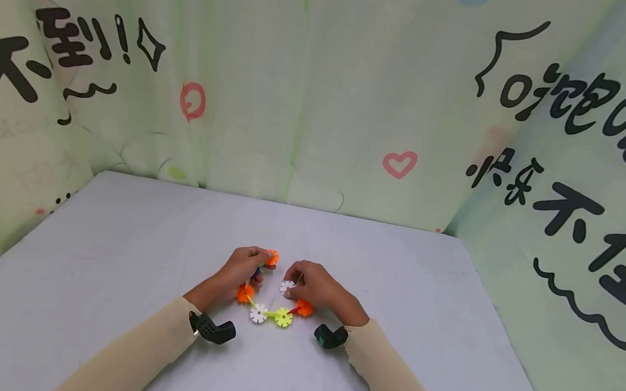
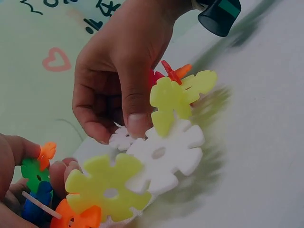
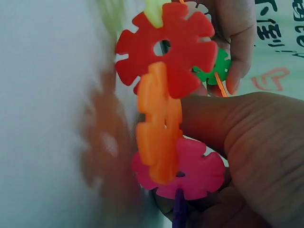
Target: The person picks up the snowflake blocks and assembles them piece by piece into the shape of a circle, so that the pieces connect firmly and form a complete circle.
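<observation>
Notched plastic snowflake discs, slotted together edge to edge, make a curved chain between both hands. My left hand point(image 1: 245, 265) pinches its left end, near an orange disc point(image 1: 273, 257), a green disc point(image 2: 34, 172) and a blue disc point(image 2: 35, 205). Along the bottom of the curve run another orange disc point(image 1: 245, 293), a white disc point(image 1: 258, 313) and a yellow disc point(image 1: 283, 317). My right hand point(image 1: 315, 285) holds the right end, thumb and fingers on a small white disc point(image 1: 286, 286). Close to that thumb are a red disc point(image 3: 190, 42), an orange disc point(image 3: 159, 126) and a pink disc point(image 3: 199, 168).
A pale table point(image 1: 406, 345) spreads out around the hands. Printed curtains point(image 1: 297, 99) hang behind it and along both sides. Each wrist wears a black camera, such as the left one point(image 1: 213, 329).
</observation>
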Motion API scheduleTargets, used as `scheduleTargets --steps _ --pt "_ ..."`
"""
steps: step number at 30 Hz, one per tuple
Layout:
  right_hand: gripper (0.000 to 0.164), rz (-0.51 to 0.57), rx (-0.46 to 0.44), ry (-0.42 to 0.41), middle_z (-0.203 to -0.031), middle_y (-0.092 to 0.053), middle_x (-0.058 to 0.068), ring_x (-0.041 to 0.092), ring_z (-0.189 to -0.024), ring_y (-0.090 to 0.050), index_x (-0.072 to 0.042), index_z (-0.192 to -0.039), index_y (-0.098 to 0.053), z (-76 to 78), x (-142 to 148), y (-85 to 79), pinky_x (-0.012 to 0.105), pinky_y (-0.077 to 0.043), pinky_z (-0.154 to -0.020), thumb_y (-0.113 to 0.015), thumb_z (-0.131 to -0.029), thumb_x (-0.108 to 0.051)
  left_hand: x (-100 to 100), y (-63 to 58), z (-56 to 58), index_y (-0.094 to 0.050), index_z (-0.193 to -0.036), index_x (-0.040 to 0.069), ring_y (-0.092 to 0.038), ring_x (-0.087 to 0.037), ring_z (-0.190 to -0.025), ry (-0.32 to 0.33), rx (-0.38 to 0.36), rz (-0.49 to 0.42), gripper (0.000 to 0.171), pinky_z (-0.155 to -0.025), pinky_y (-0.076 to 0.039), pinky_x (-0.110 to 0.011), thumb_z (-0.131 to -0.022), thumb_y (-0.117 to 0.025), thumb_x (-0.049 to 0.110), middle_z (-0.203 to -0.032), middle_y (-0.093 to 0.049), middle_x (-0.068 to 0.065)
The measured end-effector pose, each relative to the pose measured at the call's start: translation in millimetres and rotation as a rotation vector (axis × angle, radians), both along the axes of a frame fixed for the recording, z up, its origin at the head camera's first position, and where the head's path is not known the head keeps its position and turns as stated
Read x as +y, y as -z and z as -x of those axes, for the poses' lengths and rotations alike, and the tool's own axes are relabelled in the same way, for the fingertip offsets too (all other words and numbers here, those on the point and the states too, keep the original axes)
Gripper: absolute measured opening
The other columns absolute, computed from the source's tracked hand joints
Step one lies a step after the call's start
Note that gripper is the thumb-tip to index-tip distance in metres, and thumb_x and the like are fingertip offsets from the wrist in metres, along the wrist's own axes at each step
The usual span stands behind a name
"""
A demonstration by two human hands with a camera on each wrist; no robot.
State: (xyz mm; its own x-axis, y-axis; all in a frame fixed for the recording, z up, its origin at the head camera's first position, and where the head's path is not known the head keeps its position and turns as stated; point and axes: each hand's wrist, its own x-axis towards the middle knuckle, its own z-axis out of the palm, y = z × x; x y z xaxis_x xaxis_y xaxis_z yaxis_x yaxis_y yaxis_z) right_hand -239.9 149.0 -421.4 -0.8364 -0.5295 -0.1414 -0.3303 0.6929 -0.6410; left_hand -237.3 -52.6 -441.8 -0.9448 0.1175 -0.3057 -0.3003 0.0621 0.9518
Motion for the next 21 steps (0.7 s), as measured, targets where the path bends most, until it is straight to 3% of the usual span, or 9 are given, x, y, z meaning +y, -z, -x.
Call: scheduleTargets --steps 6,11,18,21 --pt "0.015 0.058 0.048 -0.011 -0.089 -0.061 -0.002 0.015 -0.078 -0.053 -0.010 -0.105 -0.069 3.9 5.0 2.5 0.027 -0.048 -0.071 -0.064 -0.092 -0.004 -1.2 0.0 -1.2 -0.061 -0.131 0.018 -0.041 -0.015 -0.051 -0.013 0.000 -0.010 0.035 -0.047 -0.041 -0.024 -0.097 -0.056 0.018 -0.089 -0.063 -0.007" --pt "0.014 0.085 0.077 0.025 -0.092 -0.064 -0.003 0.014 -0.079 -0.055 -0.009 -0.105 -0.072 4.9 5.5 1.3 0.026 -0.050 -0.073 -0.063 -0.094 -0.007 -0.1 -1.6 -2.0 -0.062 -0.128 0.013 -0.039 -0.014 -0.051 0.014 0.007 -0.012 0.032 -0.047 -0.038 -0.023 -0.097 -0.055 0.019 -0.088 -0.060 -0.006" --pt "0.009 0.183 0.088 0.086 -0.084 -0.064 -0.001 0.015 -0.071 -0.057 -0.006 -0.101 -0.069 6.8 4.9 0.1 0.026 -0.050 -0.063 -0.065 -0.093 -0.010 2.9 -1.4 -1.2 -0.062 -0.126 0.011 -0.037 -0.014 -0.049 0.022 -0.008 -0.007 0.031 -0.045 -0.035 -0.022 -0.098 -0.054 0.019 -0.084 -0.058 -0.006" --pt "0.008 0.234 0.095 0.115 -0.085 -0.065 0.000 0.013 -0.073 -0.062 -0.005 -0.100 -0.067 7.7 6.5 -1.3 0.026 -0.052 -0.067 -0.066 -0.093 -0.010 6.0 -0.4 0.4 -0.062 -0.126 0.011 -0.036 -0.013 -0.048 0.033 -0.015 -0.015 0.030 -0.044 -0.035 -0.021 -0.098 -0.054 0.019 -0.083 -0.057 -0.006"
